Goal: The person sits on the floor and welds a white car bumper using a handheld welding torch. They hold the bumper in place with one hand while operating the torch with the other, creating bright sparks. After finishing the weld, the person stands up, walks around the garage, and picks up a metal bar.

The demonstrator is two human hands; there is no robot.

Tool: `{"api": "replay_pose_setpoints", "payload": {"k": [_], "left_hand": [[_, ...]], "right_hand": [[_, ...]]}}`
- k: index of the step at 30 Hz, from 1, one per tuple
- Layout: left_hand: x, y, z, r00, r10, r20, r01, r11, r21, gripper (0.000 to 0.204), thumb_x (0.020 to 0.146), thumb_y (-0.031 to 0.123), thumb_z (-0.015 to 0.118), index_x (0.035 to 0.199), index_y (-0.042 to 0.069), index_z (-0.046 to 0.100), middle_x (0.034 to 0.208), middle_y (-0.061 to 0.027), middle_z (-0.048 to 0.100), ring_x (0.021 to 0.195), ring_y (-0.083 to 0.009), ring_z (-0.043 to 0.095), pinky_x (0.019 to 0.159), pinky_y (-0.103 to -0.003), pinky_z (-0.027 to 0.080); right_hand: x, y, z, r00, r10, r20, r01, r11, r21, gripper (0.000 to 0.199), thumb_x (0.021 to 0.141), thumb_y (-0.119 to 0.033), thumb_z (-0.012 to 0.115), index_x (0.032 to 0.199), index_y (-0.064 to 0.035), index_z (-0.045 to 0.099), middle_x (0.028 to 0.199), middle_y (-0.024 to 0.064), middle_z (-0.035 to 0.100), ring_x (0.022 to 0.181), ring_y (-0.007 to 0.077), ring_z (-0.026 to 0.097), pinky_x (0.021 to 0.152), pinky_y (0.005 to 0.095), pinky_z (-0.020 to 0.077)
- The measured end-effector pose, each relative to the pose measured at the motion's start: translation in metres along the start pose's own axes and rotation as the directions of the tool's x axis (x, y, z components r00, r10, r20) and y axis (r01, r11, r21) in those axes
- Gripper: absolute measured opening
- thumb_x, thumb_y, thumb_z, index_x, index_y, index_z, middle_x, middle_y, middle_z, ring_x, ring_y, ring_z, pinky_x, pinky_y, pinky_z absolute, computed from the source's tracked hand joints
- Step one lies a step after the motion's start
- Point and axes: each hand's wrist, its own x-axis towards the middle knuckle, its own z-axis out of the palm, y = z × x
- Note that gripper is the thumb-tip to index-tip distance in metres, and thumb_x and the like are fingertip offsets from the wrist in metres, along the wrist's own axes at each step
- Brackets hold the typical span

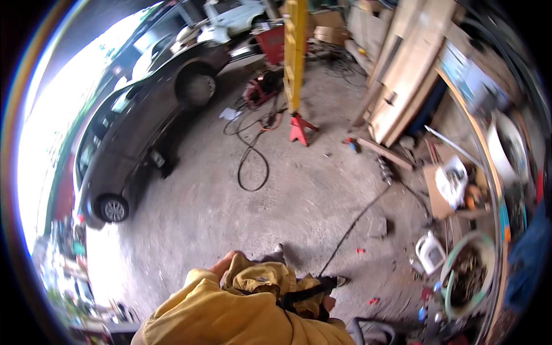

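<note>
My left hand (226,265) shows at the bottom centre, coming out of a yellow sleeve (201,310). Its fingers are curled over a bunched fold of yellow jacket cloth (259,279) at my front. Only a small part of my right hand (329,303) shows, tucked behind the cloth beside a black strap-like piece (307,293). A thin black cable (356,221) runs from that spot across the concrete floor toward the right wall. Whether the right hand grips the black piece is hidden.
A dark car (132,126) stands at the left. A red jack stand (299,129) sits by a yellow post (295,52), with a looped black hose (253,167) nearby. Wooden boards (402,75) lean at the right. A white jug (430,252) and a green bucket (466,276) stand lower right.
</note>
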Motion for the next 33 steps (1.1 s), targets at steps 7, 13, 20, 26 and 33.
{"api": "replay_pose_setpoints", "payload": {"k": [7, 13, 20, 26, 33], "left_hand": [[-0.073, -0.162, -0.08, 0.745, -0.476, -0.468, 0.663, 0.61, 0.435, 0.029, 0.084, 0.021, 0.061, 0.106, 0.007, 0.071, 0.097, -0.0096, 0.073, 0.083, -0.0228, 0.07, 0.075, -0.038, 0.057], [-0.046, -0.259, -0.1, 0.786, -0.214, -0.58, -0.054, 0.911, -0.409, 0.036, 0.083, 0.038, 0.062, 0.095, 0.007, 0.074, 0.1, -0.0146, 0.072, 0.091, -0.0279, 0.068, 0.076, -0.042, 0.052], [-0.042, -0.203, -0.077, 0.691, -0.528, -0.494, 0.3, 0.831, -0.468, 0.035, 0.083, 0.037, 0.062, 0.095, 0.007, 0.074, 0.099, -0.0146, 0.072, 0.091, -0.028, 0.068, 0.076, -0.042, 0.052], [-0.053, -0.182, -0.009, 0.609, -0.736, -0.296, 0.289, 0.553, -0.781, 0.035, 0.083, 0.037, 0.061, 0.096, 0.006, 0.074, 0.098, -0.0147, 0.072, 0.09, -0.028, 0.068, 0.076, -0.042, 0.052], [-0.035, -0.133, -0.113, 0.477, -0.816, -0.327, 0.089, 0.415, -0.905, 0.035, 0.083, 0.036, 0.061, 0.096, 0.006, 0.074, 0.097, -0.0147, 0.072, 0.09, -0.0281, 0.068, 0.076, -0.042, 0.052]], "right_hand": [[0.049, -0.12, -0.061, 0.836, -0.146, 0.53, 0.076, 0.986, 0.151, 0.014, 0.077, -0.022, 0.062, 0.074, -0.0078, 0.066, 0.07, 0.0078, 0.065, 0.068, 0.0216, 0.066, 0.054, 0.0433, 0.0524], [-0.07, -0.32, 0.047, 0.651, -0.356, 0.67, 0.529, 0.846, -0.065, 0.016, 0.083, -0.022, 0.059, 0.082, -0.0062, 0.065, 0.072, 0.0068, 0.065, 0.066, 0.0194, 0.063, 0.059, 0.0399, 0.0522], [-0.203, -0.547, 0.193, -0.163, -0.583, 0.796, 0.981, -0.007, 0.195, 0.02, 0.09, -0.021, 0.055, 0.092, -0.0043, 0.064, 0.075, 0.0058, 0.065, 0.064, 0.0169, 0.06, 0.064, 0.036, 0.052], [-0.467, -0.647, 0.268, 0.058, -0.348, 0.936, 0.763, 0.62, 0.184, 0.011, 0.089, -0.014, 0.052, 0.095, -0.0072, 0.058, 0.07, 0.0051, 0.061, 0.058, 0.0173, 0.059, 0.049, 0.0302, 0.0479], [-0.562, -0.642, 0.357, -0.001, 0.035, 0.999, 0.873, 0.488, -0.017, 0.017, 0.09, -0.016, 0.056, 0.099, -0.0038, 0.064, 0.078, 0.0106, 0.067, 0.066, 0.0205, 0.066, 0.055, 0.0311, 0.0534]]}}
